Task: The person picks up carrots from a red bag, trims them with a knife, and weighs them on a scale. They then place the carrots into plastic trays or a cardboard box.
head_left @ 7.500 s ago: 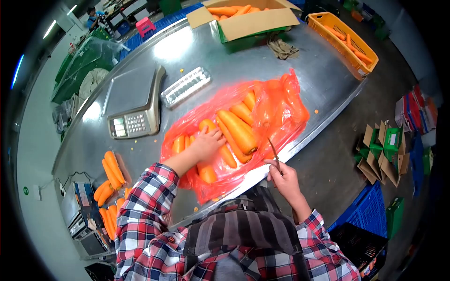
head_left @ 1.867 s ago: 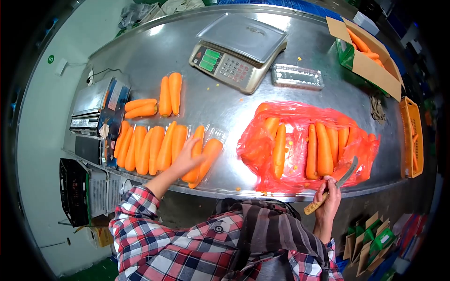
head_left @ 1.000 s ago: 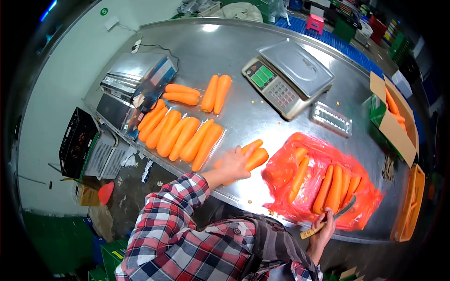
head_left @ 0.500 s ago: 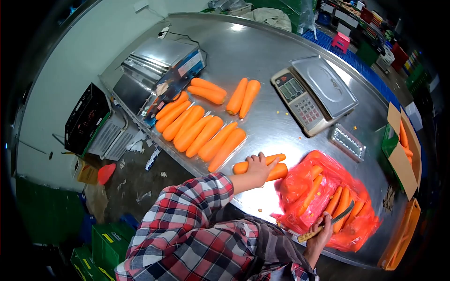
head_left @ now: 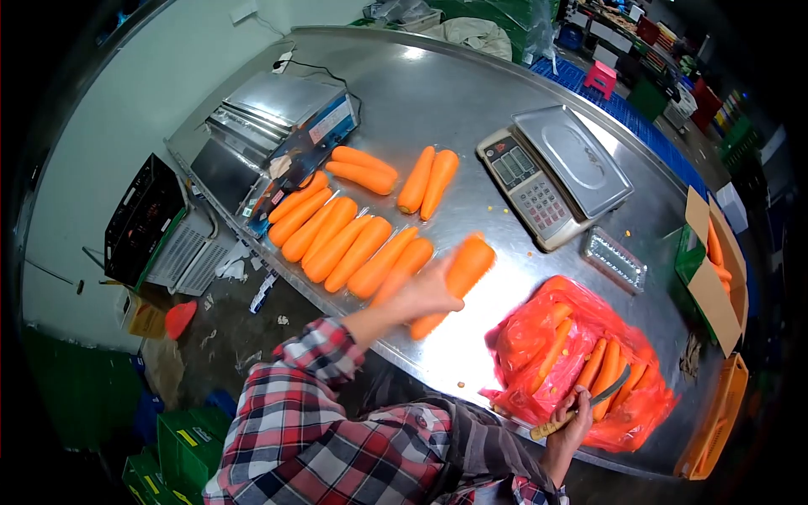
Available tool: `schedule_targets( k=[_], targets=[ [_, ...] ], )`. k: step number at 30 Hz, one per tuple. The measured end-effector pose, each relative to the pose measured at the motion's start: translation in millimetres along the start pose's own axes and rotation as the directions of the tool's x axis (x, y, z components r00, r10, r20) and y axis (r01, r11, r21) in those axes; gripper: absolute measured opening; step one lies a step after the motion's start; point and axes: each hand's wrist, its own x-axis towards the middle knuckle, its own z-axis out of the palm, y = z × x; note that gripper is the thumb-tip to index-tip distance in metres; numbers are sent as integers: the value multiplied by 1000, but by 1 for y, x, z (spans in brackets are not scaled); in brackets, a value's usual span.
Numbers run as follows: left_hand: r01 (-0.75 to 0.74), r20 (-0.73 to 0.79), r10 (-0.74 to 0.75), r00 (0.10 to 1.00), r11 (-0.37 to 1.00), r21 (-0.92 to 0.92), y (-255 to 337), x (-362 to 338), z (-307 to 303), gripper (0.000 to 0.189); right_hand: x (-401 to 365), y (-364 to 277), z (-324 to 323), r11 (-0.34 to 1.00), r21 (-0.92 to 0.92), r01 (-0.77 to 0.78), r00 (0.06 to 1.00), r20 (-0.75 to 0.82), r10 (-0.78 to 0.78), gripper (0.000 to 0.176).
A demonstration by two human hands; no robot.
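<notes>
Holding a large orange carrot (head_left: 463, 265) just beside the row of carrots (head_left: 337, 240) on the steel table (head_left: 471, 93), left hand (head_left: 425, 295) fingers wrapped around it; right hand (head_left: 572, 421) clasps a wooden-handled knife (head_left: 608, 390) at the red plastic bag (head_left: 526, 337).

On the table (head_left: 438, 93), a row of carrots (head_left: 337, 240) lies along the near-left edge, two pairs of carrots (head_left: 429, 179) behind it, a machine (head_left: 269, 135) to their left. The scale (head_left: 555, 172) stands further right — a stack of trays (head_left: 616, 259) just beside it. The bag (head_left: 522, 337) lies at the near right; the left hand (head_left: 421, 295) with a carrot (head_left: 463, 265) is between row and bag, the right hand (head_left: 568, 425) with a knife (head_left: 589, 397) at the bag's near edge. A box (head_left: 711, 269) sits at the table's right end.
</notes>
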Motion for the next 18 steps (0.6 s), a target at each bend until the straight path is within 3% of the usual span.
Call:
schedule_targets(
  k=[1,3,5,7,9,15,18],
  targets=[
    [26,-103,-30,994,999,-48,-2,-5,-18,106,0,0,-1,1000,4,3,1000,-10,-3,20],
    [-54,-220,45,974,998,-35,6,-16,-74,103,0,-3,3,1000,2,-3,1000,-27,3,20],
    [105,-280,-16,960,947,304,-30,-8,-118,104,1,-4,6,1000,-1,-13,999,-43,13,20],
    [334,-372,-131,919,759,559,-70,2,-155,104,3,-3,8,1000,-14,-6,1000,-21,6,20],
    [478,-454,-227,861,665,574,-94,-2,-181,105,3,-3,11,1000,-24,-6,1000,-13,5,20],
    [256,-378,26,926,690,676,-200,8,-217,102,4,-3,13,998,-46,-37,999,-37,36,20],
    [106,-507,314,803,762,639,-132,39,-187,79,6,-5,12,998,-44,-36,998,-47,34,19]
  ],
)
